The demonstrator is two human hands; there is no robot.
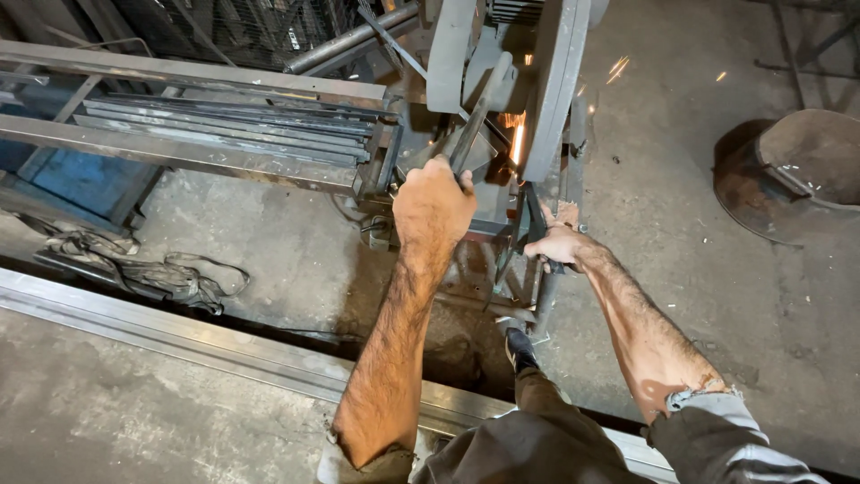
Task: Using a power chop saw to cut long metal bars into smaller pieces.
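Note:
My left hand [434, 204] is closed around the dark handle [473, 134] of a grey chop saw [502, 72] and presses it down. Orange sparks [517, 142] fly where the blade meets the metal. My right hand [557, 242] grips a narrow dark metal piece [536, 211] sticking out on the right side of the saw, close to the cut. A bundle of long flat steel bars [224, 130] feeds into the saw from the left. My foot [518, 345] stands below the saw stand.
A long steel beam [179, 336] runs across the floor in front of me. Crumpled rags [143, 269] lie on the concrete at left. A rusty round metal tub [797, 175] sits at right. A wire mesh rack [224, 31] stands behind the bars.

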